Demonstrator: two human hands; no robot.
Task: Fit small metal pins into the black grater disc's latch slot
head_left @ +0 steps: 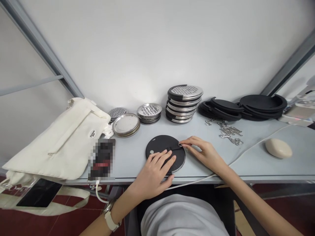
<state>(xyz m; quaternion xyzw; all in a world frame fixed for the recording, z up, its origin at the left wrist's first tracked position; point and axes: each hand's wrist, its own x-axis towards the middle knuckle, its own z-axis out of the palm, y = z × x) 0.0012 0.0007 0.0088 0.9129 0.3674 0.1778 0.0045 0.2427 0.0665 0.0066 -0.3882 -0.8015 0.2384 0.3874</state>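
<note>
Below centre, the left hand (155, 173), grip released, is steadying a black disc (161, 143); the right hand (203, 151) is pinching a ring (180, 144), which slackening might drop.

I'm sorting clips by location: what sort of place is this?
Probably a small assembly workbench: on the grey table sit a stack of metal-topped discs, black trays and loose metal clips.

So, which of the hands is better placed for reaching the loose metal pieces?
Probably the right hand: it is nearer the metal pieces, while the left hand lies across the black disc.
</note>
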